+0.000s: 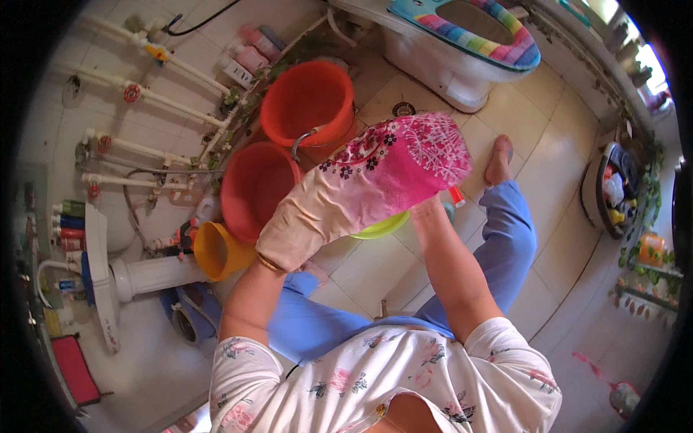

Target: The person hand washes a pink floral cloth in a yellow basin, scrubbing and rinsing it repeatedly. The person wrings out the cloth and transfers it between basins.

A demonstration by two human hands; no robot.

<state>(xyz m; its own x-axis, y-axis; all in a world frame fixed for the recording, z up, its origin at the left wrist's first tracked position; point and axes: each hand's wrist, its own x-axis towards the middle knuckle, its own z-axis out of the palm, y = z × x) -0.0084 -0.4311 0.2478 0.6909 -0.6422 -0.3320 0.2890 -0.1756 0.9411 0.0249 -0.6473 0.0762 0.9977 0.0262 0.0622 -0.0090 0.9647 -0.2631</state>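
A long tube-shaped piece of fabric (375, 173), cream at the near end and bright pink with flower and dandelion-like prints at the far end, stretches across the middle of the view. My left forearm (249, 303) runs into its cream end, and my left hand is hidden inside. The wrist of my right hand (427, 208) reaches up to the underside of the pink end; its fingers are out of sight behind the fabric. Below the fabric, part of a light green basin (382, 228) shows, with a small red object (456, 196) to its right.
Left of the fabric are an orange-red bucket (307, 101), a red bucket (253, 191) and a yellow bucket (220, 252). A toilet (433, 61) with a striped seat cover stands at the far side. A pedestal sink (105, 281) is at left, a dark-rimmed tub (603, 206) at right.
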